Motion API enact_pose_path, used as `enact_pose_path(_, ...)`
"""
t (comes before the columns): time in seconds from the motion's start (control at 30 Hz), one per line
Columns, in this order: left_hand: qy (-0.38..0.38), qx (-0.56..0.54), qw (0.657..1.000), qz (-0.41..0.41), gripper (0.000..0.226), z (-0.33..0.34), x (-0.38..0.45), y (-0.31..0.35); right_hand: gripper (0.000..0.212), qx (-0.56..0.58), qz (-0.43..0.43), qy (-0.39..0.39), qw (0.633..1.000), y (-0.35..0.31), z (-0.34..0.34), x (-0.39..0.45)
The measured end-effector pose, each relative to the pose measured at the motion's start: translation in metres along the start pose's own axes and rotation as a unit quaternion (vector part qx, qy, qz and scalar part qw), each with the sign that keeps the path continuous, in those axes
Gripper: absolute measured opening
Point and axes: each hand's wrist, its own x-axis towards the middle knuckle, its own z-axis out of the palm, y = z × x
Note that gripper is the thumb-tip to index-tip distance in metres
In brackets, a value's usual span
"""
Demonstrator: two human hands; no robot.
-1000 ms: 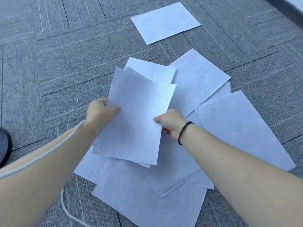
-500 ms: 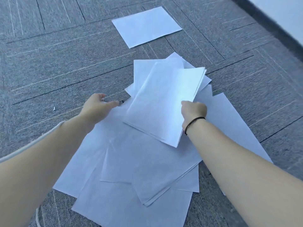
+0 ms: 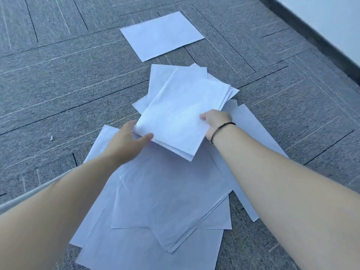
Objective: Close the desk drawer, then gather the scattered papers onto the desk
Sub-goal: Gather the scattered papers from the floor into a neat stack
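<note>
A small stack of white papers (image 3: 181,115) is held low over the grey carpet. My right hand (image 3: 215,121), with a black band on its wrist, grips the stack's right edge. My left hand (image 3: 130,140) holds its near left corner, thumb on top. Under and in front of the stack several more white sheets (image 3: 165,203) lie overlapped on the floor. One single sheet (image 3: 161,35) lies apart, farther away. No desk or drawer is in view.
Grey carpet tiles (image 3: 58,84) cover the floor. A dark skirting and a pale wall (image 3: 329,18) run along the top right. A white cord (image 3: 25,197) runs beside my left forearm.
The stack went from both hands to my right hand alone, moved right and away, and now my left hand has come back and taken its near left corner.
</note>
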Motion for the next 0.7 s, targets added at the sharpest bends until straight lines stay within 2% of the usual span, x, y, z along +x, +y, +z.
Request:
enact_pose_path(0.07, 0.028, -0.08, 0.996, -0.02, 0.079, -0.01, -0.001, -0.006, 0.034, -0.031, -0.012, -0.057, 0.998, 0.014, -0.022, -0.022)
enact_pose_path(0.13, 0.054, -0.103, 0.993, -0.036, 0.082, -0.019, -0.004, -0.015, 0.032, -0.124, -0.03, -0.139, 0.982, 0.037, -0.049, -0.047)
enact_pose_path(0.2, 0.048, -0.069, 0.996, -0.039, 0.09, -0.023, -0.011, -0.025, 0.032, -0.208, -0.035, -0.195, 0.958, 0.057, -0.075, -0.068)
enact_pose_path(0.3, 0.011, 0.07, 0.997, -0.017, 0.106, -0.014, -0.024, -0.037, 0.027, -0.29, -0.043, -0.216, 0.931, 0.08, -0.093, -0.08)
enact_pose_path(0.37, 0.008, 0.113, 0.994, 0.003, 0.106, -0.003, -0.032, -0.037, 0.026, -0.296, -0.08, -0.192, 0.932, 0.08, -0.094, -0.077)
enact_pose_path(0.43, 0.023, 0.088, 0.996, 0.006, 0.103, 0.006, -0.038, -0.032, 0.033, -0.331, -0.146, -0.111, 0.925, 0.066, -0.096, -0.062)
enact_pose_path(0.5, 0.066, 0.044, 0.996, -0.031, 0.101, 0.012, -0.041, -0.026, 0.056, -0.438, -0.2, 0.017, 0.876, 0.038, -0.105, -0.038)
enact_pose_path(0.57, 0.109, -0.004, 0.988, -0.111, 0.104, 0.012, -0.044, -0.02, 0.083, -0.518, -0.183, 0.12, 0.827, 0.012, -0.123, -0.014)
enact_pose_path(0.63, 0.115, -0.053, 0.974, -0.189, 0.109, 0.011, -0.046, -0.017, 0.108, -0.544, -0.135, 0.159, 0.813, -0.003, -0.14, 0.002)
enact_pose_path(0.7, 0.099, -0.103, 0.962, -0.234, 0.107, 0.008, -0.048, -0.013, 0.122, -0.564, -0.112, 0.17, 0.8, -0.01, -0.147, 0.011)
